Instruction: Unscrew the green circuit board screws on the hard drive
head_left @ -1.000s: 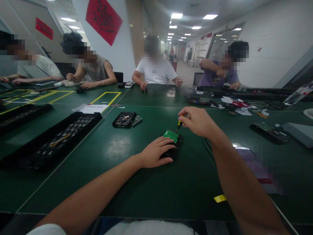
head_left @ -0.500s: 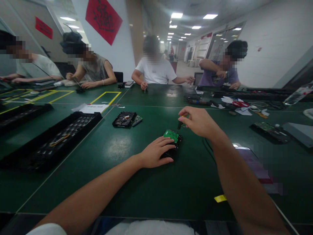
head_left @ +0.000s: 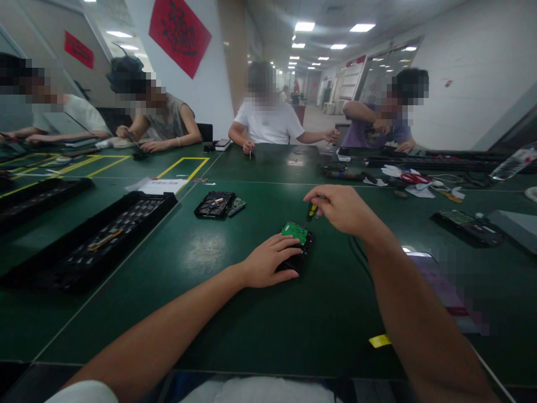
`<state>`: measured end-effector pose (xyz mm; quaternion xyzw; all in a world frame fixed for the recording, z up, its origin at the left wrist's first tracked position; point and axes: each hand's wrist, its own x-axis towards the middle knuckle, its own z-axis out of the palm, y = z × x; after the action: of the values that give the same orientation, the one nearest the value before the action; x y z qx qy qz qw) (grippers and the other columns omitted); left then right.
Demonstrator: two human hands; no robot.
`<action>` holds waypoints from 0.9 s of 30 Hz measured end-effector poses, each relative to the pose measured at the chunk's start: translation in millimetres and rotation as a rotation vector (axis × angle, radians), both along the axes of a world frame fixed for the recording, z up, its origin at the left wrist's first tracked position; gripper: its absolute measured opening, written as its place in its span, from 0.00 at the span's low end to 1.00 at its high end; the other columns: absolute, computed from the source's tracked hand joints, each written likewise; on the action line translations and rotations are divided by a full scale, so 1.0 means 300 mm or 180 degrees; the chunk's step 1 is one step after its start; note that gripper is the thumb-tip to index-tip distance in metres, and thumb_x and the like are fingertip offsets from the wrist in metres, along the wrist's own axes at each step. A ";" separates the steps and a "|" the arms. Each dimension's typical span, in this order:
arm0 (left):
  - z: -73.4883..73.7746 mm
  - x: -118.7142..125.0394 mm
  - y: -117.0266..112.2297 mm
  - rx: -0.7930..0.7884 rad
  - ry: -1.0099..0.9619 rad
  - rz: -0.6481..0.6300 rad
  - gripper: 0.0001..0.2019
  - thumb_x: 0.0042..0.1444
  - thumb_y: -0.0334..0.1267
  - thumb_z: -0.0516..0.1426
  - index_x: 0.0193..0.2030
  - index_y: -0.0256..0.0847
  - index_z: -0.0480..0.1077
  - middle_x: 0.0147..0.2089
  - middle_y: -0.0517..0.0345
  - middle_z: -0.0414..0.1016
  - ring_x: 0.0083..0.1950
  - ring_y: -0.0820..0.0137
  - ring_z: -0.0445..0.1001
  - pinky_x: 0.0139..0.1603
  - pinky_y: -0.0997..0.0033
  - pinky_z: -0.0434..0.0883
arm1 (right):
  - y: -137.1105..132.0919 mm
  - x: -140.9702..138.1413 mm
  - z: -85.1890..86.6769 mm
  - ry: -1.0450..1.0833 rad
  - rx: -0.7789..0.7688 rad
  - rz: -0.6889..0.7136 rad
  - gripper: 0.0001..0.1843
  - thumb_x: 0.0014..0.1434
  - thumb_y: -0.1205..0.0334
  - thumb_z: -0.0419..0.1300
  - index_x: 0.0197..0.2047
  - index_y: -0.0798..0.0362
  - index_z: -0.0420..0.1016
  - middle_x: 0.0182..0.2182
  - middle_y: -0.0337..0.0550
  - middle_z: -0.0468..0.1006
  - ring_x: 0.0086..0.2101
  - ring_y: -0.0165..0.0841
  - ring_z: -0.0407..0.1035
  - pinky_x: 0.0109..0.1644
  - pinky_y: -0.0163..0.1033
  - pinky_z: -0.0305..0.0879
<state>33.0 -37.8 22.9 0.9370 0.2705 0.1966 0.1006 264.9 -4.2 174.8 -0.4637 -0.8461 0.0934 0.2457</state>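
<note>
A black hard drive (head_left: 309, 244) with a green circuit board (head_left: 292, 230) on its upper face lies on the green table in front of me. Across its left part rests my left hand (head_left: 267, 261), fingers over the board and thumb along the near side, holding the drive. My right hand (head_left: 343, 210) pinches the top of a small yellow and black screwdriver (head_left: 311, 212). The screwdriver stands steeply, its tip at the right edge of the board. Whether the tip sits in a screw is too small to tell.
Left of the drive lie another opened drive (head_left: 214, 205) and a loose circuit board (head_left: 237, 206). A long black tray (head_left: 96, 246) is further left. On the right are a phone-like device (head_left: 432, 280), a black part (head_left: 467, 226) and a bottle (head_left: 514, 162). Several people sit opposite.
The screwdriver's handle shows more yellow now, and the fingers of my right hand have shifted slightly around its top. My left hand and the drive keep their places.
</note>
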 end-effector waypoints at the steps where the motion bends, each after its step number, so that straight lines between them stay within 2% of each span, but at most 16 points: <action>1: 0.000 0.000 0.000 0.0003 0.0002 -0.0002 0.32 0.67 0.59 0.56 0.71 0.44 0.63 0.74 0.46 0.63 0.75 0.54 0.61 0.77 0.46 0.55 | -0.001 0.001 0.000 0.0016 -0.0017 -0.0040 0.14 0.67 0.68 0.55 0.46 0.53 0.83 0.36 0.43 0.85 0.33 0.35 0.77 0.42 0.38 0.65; 4: -0.002 0.000 0.001 0.0005 -0.0006 -0.0005 0.32 0.67 0.59 0.56 0.71 0.44 0.63 0.74 0.45 0.63 0.75 0.53 0.61 0.77 0.45 0.56 | -0.002 0.003 -0.002 0.0065 -0.0012 -0.0182 0.09 0.65 0.62 0.61 0.44 0.53 0.82 0.36 0.43 0.85 0.33 0.35 0.77 0.40 0.38 0.66; 7: -0.002 0.000 0.000 0.0001 -0.0042 -0.0005 0.32 0.67 0.59 0.56 0.71 0.45 0.63 0.74 0.46 0.64 0.75 0.53 0.61 0.77 0.44 0.56 | -0.004 0.003 -0.003 0.0092 -0.0067 -0.0306 0.09 0.64 0.56 0.64 0.40 0.53 0.80 0.36 0.44 0.85 0.31 0.35 0.77 0.38 0.38 0.65; 9: -0.001 0.000 -0.001 -0.0003 -0.0057 -0.0011 0.32 0.67 0.58 0.56 0.71 0.45 0.63 0.74 0.46 0.64 0.75 0.53 0.61 0.77 0.44 0.56 | -0.006 0.003 -0.004 0.0108 -0.0172 -0.0266 0.09 0.65 0.57 0.63 0.40 0.54 0.80 0.34 0.43 0.85 0.28 0.34 0.76 0.38 0.38 0.66; 12: 0.000 0.001 -0.002 0.0000 -0.0067 -0.0021 0.32 0.67 0.58 0.56 0.72 0.45 0.63 0.74 0.45 0.64 0.75 0.53 0.62 0.77 0.45 0.57 | -0.003 0.002 -0.009 0.0136 -0.0220 -0.0098 0.08 0.66 0.63 0.60 0.44 0.54 0.80 0.32 0.42 0.84 0.29 0.33 0.77 0.38 0.37 0.66; 17: -0.002 0.000 -0.001 0.0013 -0.0052 -0.0004 0.32 0.67 0.59 0.56 0.72 0.46 0.63 0.74 0.46 0.63 0.75 0.53 0.61 0.77 0.44 0.57 | 0.010 -0.001 -0.012 -0.0047 0.0180 0.0017 0.11 0.68 0.63 0.58 0.43 0.53 0.83 0.40 0.45 0.85 0.36 0.35 0.77 0.42 0.38 0.66; 21: -0.004 -0.001 0.000 0.0012 -0.0020 0.0003 0.32 0.67 0.59 0.56 0.72 0.45 0.63 0.74 0.46 0.63 0.75 0.53 0.61 0.77 0.45 0.56 | 0.010 0.005 -0.007 -0.0086 0.0236 0.0107 0.11 0.67 0.65 0.59 0.42 0.53 0.84 0.40 0.45 0.85 0.39 0.37 0.77 0.44 0.38 0.65; 24: -0.003 -0.001 0.001 0.0015 0.0007 0.0013 0.32 0.67 0.59 0.56 0.71 0.45 0.63 0.74 0.46 0.63 0.75 0.54 0.61 0.77 0.46 0.56 | 0.006 0.008 -0.006 -0.0017 0.0146 0.0002 0.11 0.65 0.67 0.59 0.45 0.52 0.83 0.39 0.43 0.85 0.38 0.36 0.77 0.43 0.38 0.65; 27: -0.004 -0.001 0.001 0.0011 0.0008 0.0007 0.32 0.67 0.59 0.56 0.71 0.45 0.63 0.74 0.46 0.63 0.75 0.54 0.61 0.77 0.45 0.56 | 0.002 0.006 -0.005 -0.0011 0.0165 -0.0248 0.07 0.64 0.62 0.62 0.42 0.53 0.82 0.38 0.45 0.85 0.37 0.37 0.77 0.43 0.39 0.65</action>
<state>32.7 -37.4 21.8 0.9371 0.2714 0.1960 0.0984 266.7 -3.6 173.3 -0.4898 -0.8300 0.0611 0.2597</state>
